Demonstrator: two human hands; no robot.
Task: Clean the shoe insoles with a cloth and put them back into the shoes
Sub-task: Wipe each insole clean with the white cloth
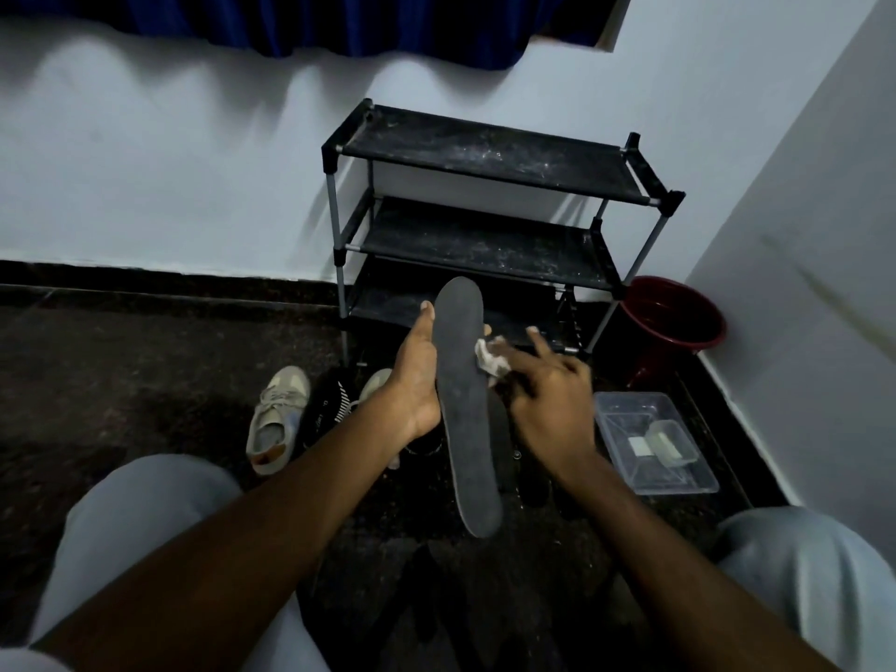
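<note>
Holds dark insole in curled left grip by its toe half, long axis running away, toe toward the shoe rack, heel nearest. Pinches white cloth in right grip against its right edge.

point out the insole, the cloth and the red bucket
insole (468,414), head view, middle of its dark face
cloth (490,357), head view, crumpled white middle
red bucket (647,363), head view, outer wall below rim
</note>
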